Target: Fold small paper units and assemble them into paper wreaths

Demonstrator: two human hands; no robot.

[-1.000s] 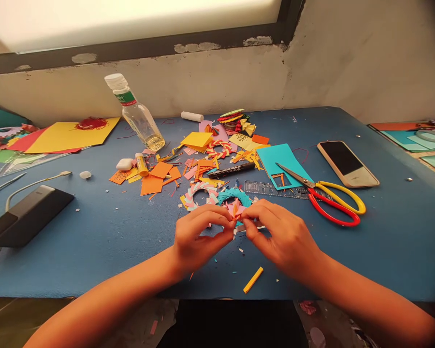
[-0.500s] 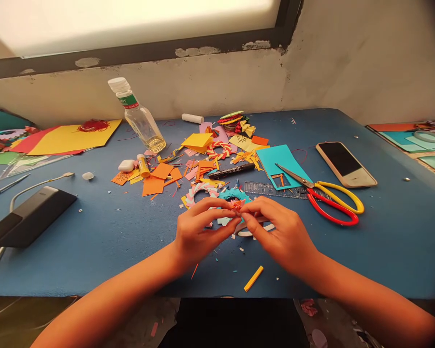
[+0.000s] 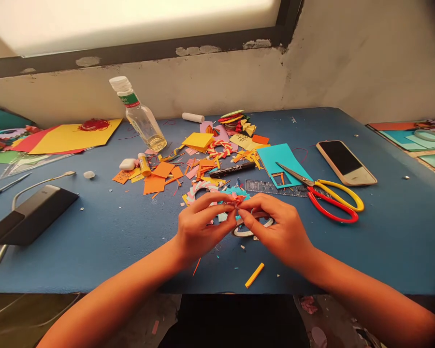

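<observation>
Between the fingertips of my left hand (image 3: 203,224) and my right hand (image 3: 277,227) is a small folded pink-orange paper piece (image 3: 236,198). Both hands pinch it, and the fingers hide its lower part. Just beneath my right fingers lies a roll of tape (image 3: 244,233), partly covered. Beyond the hands sit a pink-and-white folded paper ring (image 3: 203,187) and a teal folded paper piece (image 3: 229,192), half hidden. Scissors (image 3: 313,182) with one red and one yellow handle rest to the right, over a blue paper sheet (image 3: 284,157) and a clear ruler (image 3: 257,186).
A tilted-looking clear bottle (image 3: 143,118) stands at the back left, near a glue stick (image 3: 144,164) and orange paper squares (image 3: 154,183). A black marker (image 3: 234,169) lies mid-table. A phone (image 3: 346,162) is at right, a black device (image 3: 32,215) with a cable at left.
My fingertips have shifted slightly left around the paper piece, and more of the tape roll shows. The whole view has moved a little; the other things lie as before.
</observation>
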